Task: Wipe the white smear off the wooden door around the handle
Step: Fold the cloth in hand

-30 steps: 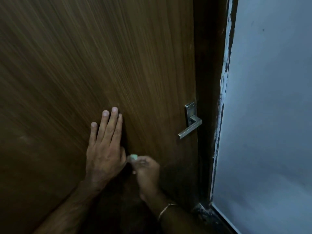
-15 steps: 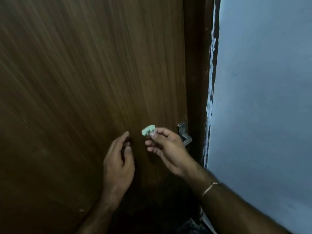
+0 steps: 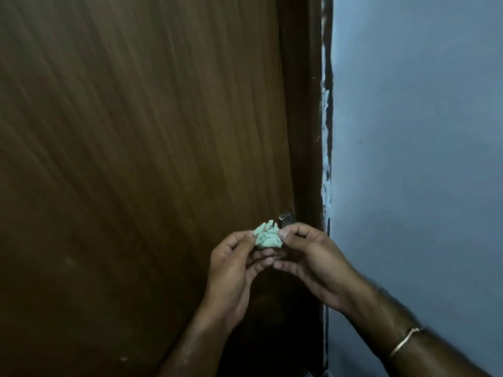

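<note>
Holding a small crumpled pale-green wad of tissue or cloth (image 3: 267,236) between them, both hands are raised in front of the door in the head view, the only view there is. The left hand (image 3: 234,268) pinches the wad's left side with thumb and fingertips curled round it; the right hand (image 3: 313,262) pinches its right side the same way, a thin metal bangle (image 3: 405,341) on that wrist. The wad is off the wood, held in the air just below and in front of the small silver metal door handle plate (image 3: 285,219), of which only the top corner shows above the fingers.

The dark brown wooden door (image 3: 136,159) fills the left of the frame, its darker frame (image 3: 304,104) running down beside a pale blue-grey wall (image 3: 422,159). White, flaky marks run along the seam between frame and wall.

As for progress, the wood visible around the handle looks free of any obvious white smear, though the light is dim and the hands hide the area directly below and beside the handle. A faint pale spot (image 3: 70,262) and a small white fleck (image 3: 123,359) remain well to the left and low down. My reading is that wiping is paused while the wad is being reshaped or refolded, so at least a check of the hidden patch remains.
</note>
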Tool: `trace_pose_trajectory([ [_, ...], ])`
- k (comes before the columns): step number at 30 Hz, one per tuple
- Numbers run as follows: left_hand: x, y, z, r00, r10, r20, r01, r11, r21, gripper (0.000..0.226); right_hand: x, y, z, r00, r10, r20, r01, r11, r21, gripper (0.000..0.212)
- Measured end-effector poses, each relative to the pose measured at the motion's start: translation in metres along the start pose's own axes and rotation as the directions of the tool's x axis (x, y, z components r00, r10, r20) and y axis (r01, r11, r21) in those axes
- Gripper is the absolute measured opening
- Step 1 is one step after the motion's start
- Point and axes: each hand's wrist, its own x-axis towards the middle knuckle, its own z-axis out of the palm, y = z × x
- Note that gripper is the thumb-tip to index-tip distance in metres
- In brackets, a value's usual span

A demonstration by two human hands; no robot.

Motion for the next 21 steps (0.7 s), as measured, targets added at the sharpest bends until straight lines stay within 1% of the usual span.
trace_pose_trajectory([
  [1, -0.001, -0.002, 0.007, 1.0, 0.007, 0.008, -0.007, 1.0, -0.021, 0.023, -0.002, 0.0, -0.002, 1.0, -0.012, -0.006, 0.012, 1.0, 0.021, 0.016],
  [3, -0.003, -0.006, 0.017, 0.999, 0.043, -0.004, -0.043, 0.999, -0.007, 0.022, -0.006, 0.001, -0.005, 0.997, -0.067, -0.042, 0.067, 0.998, -0.006, 0.012],
  [5, -0.003, -0.011, 0.02, 0.992, 0.123, -0.028, -0.12, 0.988, 0.096, 0.02, -0.011, 0.001, -0.005, 0.99, -0.121, -0.068, 0.115, 0.99, -0.078, 0.007],
  [7, -0.001, -0.015, 0.023, 0.977, 0.21, -0.03, -0.198, 0.955, 0.219, 0.019, -0.016, 0.0, -0.006, 0.981, -0.176, -0.08, 0.159, 0.97, -0.181, 0.016],
  [9, 0.003, -0.018, 0.023, 0.969, 0.248, -0.014, -0.236, 0.938, 0.255, 0.02, -0.02, 0.001, -0.006, 0.965, -0.241, -0.104, 0.203, 0.937, -0.285, 0.019],
  [11, 0.006, -0.021, 0.022, 0.974, 0.222, 0.042, -0.225, 0.947, 0.227, 0.02, -0.022, 0.001, -0.004, 0.946, -0.286, -0.155, 0.225, 0.919, -0.325, 0.018],
  [13, 0.009, -0.021, 0.021, 0.977, 0.16, 0.141, -0.179, 0.975, 0.131, 0.019, -0.026, 0.001, -0.002, 0.926, -0.313, -0.211, 0.239, 0.919, -0.315, 0.019],
  [14, 0.01, -0.021, 0.022, 0.971, 0.14, 0.192, -0.16, 0.983, 0.089, 0.023, -0.028, 0.001, -0.001, 0.917, -0.326, -0.231, 0.245, 0.915, -0.322, 0.02],
  [16, 0.012, -0.022, 0.023, 0.955, 0.122, 0.27, -0.143, 0.988, 0.058, 0.029, -0.032, -0.001, 0.0, 0.897, -0.357, -0.262, 0.255, 0.9, -0.352, 0.024],
  [18, 0.013, -0.024, 0.029, 0.939, 0.112, 0.327, -0.131, 0.991, 0.039, 0.029, -0.035, -0.002, -0.001, 0.866, -0.395, -0.306, 0.276, 0.889, -0.365, 0.026],
  [21, 0.014, -0.022, 0.042, 0.931, 0.098, 0.352, -0.101, 0.995, -0.011, 0.031, -0.041, -0.006, -0.002, 0.824, -0.441, -0.357, 0.317, 0.879, -0.355, 0.028],
])
